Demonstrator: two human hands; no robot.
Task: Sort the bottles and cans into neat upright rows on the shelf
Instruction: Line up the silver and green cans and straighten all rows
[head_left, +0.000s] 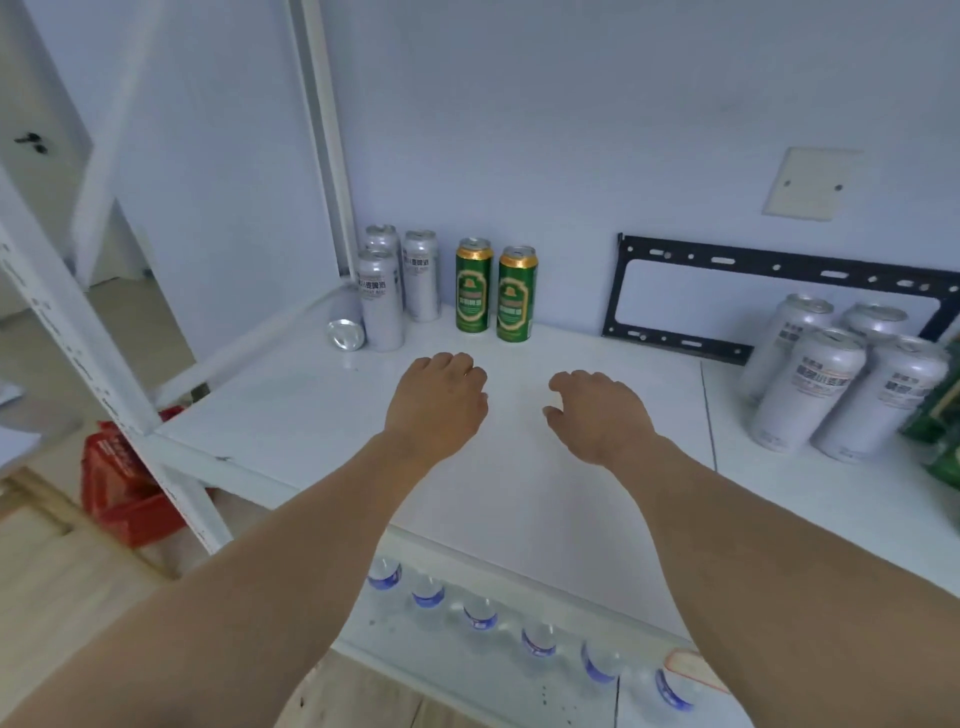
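On the white shelf (291, 415), three silver cans (382, 301) stand upright at the back left, and one silver can (345, 325) lies on its side beside them. Two green cans (474, 286) stand upright just to their right. Several more silver cans (831, 384) stand grouped at the right, with green cans (940, 415) at the frame edge. My left hand (439, 400) and my right hand (597, 415) hover over the middle of the shelf, palms down, fingers curled, holding nothing.
A black metal bracket (769, 301) leans against the back wall. A row of water bottles (537, 636) stands on the lower shelf. A white shelf post (104, 384) rises at the left, with a red crate (124, 483) on the floor behind it.
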